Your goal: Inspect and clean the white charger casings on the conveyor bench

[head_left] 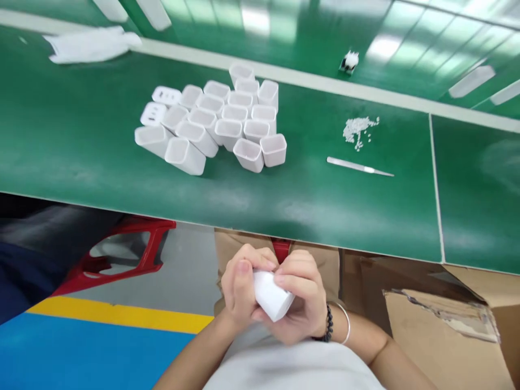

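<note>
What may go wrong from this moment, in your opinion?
1. The white piece is held by the left hand and right hand away from the green table; if it slips, it might fall to the lap or floor.
2. The tiny white bits lie loose, so a careless touch could scatter them.
3. The open white cases are crowded; one bump might topple several.

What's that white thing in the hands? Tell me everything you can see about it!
The white piece is small and blocky, with a smooth, plain surface that looks like plastic. It's tilted, its uncovered end pointing toward the picture's lower right. The left hand and right hand both grip it, off the green table, near the person's body. Fingers hide its other end, so I can't tell what's there.
</note>
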`<control>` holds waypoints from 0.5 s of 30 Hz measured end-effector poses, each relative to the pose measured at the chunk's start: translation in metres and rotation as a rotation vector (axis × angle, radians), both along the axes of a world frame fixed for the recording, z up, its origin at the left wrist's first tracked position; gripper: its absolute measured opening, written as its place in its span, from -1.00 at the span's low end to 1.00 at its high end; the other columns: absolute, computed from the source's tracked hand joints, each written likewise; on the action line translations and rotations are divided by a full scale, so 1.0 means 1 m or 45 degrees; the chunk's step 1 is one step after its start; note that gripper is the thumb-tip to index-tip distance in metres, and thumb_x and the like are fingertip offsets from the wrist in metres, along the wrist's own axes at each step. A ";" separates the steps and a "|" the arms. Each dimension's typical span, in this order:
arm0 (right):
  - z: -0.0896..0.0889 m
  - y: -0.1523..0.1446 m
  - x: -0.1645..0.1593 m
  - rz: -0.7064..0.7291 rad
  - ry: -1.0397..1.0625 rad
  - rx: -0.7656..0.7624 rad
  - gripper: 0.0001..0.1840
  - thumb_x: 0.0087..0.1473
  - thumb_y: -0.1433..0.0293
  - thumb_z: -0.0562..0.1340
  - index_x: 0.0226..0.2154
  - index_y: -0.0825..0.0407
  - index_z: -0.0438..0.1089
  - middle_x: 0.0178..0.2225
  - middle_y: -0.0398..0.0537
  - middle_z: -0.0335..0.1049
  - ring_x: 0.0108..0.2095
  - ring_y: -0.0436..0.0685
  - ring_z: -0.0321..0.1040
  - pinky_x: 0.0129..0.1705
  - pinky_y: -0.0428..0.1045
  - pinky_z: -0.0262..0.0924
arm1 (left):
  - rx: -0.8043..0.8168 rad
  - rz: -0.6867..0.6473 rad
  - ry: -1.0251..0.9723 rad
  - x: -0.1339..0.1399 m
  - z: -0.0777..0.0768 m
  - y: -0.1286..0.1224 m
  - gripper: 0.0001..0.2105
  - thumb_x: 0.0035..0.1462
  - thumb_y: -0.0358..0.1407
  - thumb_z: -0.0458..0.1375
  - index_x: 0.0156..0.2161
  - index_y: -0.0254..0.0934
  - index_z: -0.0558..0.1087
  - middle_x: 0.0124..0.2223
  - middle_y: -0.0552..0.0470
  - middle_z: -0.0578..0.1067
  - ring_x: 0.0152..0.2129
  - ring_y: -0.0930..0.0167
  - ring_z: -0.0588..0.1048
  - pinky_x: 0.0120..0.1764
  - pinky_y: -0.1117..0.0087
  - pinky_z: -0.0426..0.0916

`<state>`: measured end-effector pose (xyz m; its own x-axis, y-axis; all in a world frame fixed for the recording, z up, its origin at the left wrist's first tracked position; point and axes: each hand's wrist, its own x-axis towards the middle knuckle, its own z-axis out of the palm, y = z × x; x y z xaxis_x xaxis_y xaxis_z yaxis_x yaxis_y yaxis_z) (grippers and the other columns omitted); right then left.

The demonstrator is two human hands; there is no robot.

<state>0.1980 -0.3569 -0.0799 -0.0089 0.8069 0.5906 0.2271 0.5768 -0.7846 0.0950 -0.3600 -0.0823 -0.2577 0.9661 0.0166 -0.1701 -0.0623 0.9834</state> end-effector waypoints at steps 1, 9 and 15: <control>0.003 0.003 0.003 0.053 0.002 -0.031 -0.55 0.16 0.24 0.31 0.09 -0.12 0.27 -0.29 -0.04 0.36 -0.37 0.14 0.38 -0.36 0.11 0.34 | 0.099 -0.003 0.038 -0.003 -0.001 0.004 -0.60 0.37 -0.08 -0.07 -0.42 -0.25 0.38 -0.56 0.07 0.38 -0.67 0.46 0.39 -0.57 0.40 0.34; 0.001 0.022 0.012 0.037 0.116 -0.272 -0.53 0.04 0.41 0.43 0.00 -0.16 0.36 -0.18 -0.06 0.56 -0.25 0.20 0.50 -0.23 0.14 0.37 | 0.663 0.032 0.728 -0.024 -0.018 0.047 -0.77 0.33 -0.42 -0.11 -0.28 -0.28 0.38 -0.47 0.06 0.45 -0.59 0.47 0.47 -0.48 0.46 0.39; -0.005 0.041 0.023 -0.030 0.014 -0.449 -0.60 -0.02 0.43 0.45 -0.14 -0.12 0.36 -0.20 -0.13 0.57 -0.23 0.18 0.53 -0.19 0.09 0.44 | 0.839 -0.025 1.070 -0.028 -0.008 0.079 -0.81 0.23 -0.51 -0.07 -0.31 -0.27 0.35 -0.50 0.06 0.44 -0.62 0.45 0.43 -0.51 0.45 0.30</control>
